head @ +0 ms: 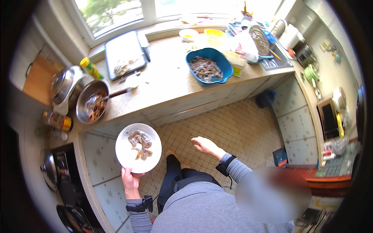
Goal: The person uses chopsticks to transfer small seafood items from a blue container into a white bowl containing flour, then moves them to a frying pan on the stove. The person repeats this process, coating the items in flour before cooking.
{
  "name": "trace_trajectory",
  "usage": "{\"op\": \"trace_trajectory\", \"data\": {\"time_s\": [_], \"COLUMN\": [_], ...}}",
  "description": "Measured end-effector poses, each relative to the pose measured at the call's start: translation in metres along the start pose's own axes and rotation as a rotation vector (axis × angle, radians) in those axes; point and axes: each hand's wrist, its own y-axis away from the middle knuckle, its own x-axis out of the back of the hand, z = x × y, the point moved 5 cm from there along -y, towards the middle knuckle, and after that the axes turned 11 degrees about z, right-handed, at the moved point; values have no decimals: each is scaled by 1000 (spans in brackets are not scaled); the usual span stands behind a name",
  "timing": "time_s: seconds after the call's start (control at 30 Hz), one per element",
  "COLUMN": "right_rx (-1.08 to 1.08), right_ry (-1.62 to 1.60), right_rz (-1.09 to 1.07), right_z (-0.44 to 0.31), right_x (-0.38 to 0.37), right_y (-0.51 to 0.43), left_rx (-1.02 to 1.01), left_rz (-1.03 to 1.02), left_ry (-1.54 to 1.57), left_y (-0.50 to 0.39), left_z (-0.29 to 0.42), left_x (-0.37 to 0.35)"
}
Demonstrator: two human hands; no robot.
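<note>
A white plate (125, 157) with several raw shrimp (141, 145) on it is held at its near rim by my left hand (131, 179), in front of the counter's left part. Over the tiled floor, my right hand (208, 146) is held out in the air with its fingers loosely bent and nothing in it. A blue plastic basin (227, 65) holding many raw shrimp (205, 69) stands on the counter. To the left, a steel bowl (80, 102) contains brownish pieces, with a dark-handled utensil (118, 93) resting in it.
A tray (109, 55) with a pale heap lies beneath the window. Seasoning bottles (89, 67) and a lidded pot (62, 84) stand at the left, above a black gas stove (68, 180). The sink (278, 58), with a strainer (258, 38) beside it, is at the back right.
</note>
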Motion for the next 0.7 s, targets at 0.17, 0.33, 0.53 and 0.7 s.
{"op": "trace_trajectory", "data": {"time_s": [0.17, 0.33, 0.53, 0.7], "right_rx": [-222, -459, -597, -642], "right_ry": [-60, -157, -108, -117], "right_rz": [83, 190, 294, 520], "right_z": [25, 42, 42, 49], "right_x": [36, 69, 95, 128], "right_y": [54, 71, 70, 77], "left_rx": [139, 245, 333, 346], "left_rz": [-192, -284, -404, -514], "left_ry": [-65, -106, -249, -272], "left_y": [-12, -24, -50, -55], "left_z": [-22, -40, -49, -52], "left_x": [-68, -125, -189, -245]}}
